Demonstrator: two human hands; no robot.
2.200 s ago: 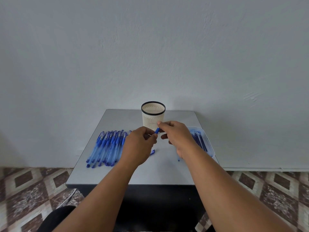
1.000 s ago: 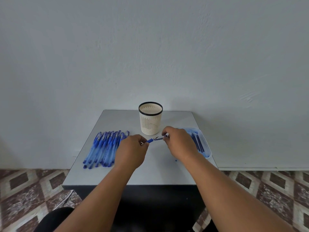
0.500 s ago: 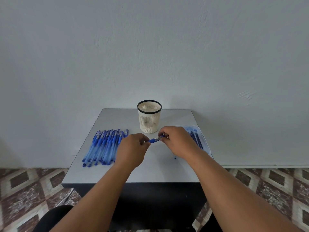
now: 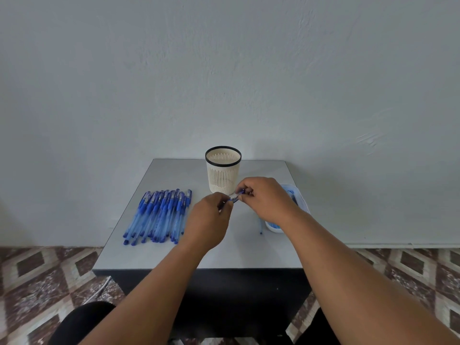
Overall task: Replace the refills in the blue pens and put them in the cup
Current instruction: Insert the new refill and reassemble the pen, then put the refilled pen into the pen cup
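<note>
1. Pinching one blue pen (image 4: 235, 196) at both ends: left hand (image 4: 207, 219) grip has fingers curled round the near end, right hand (image 4: 265, 199) grip curled round the far end.
2. Pen held above the bench (image 4: 236, 250), just in front of the cup (image 4: 223, 169); most of it is hidden by the fingers.
3. Cup is cream, slotted, black-rimmed, upright at bench back centre.
4. Row of blue pens (image 4: 159, 216) lies side by side on the bench, left of the hands.
5. Blue tray (image 4: 300, 199) at the right edge, partly behind the right wrist; contents unclear.
6. One thin refill (image 4: 260, 226) lies on the bench beside the tray.
</note>
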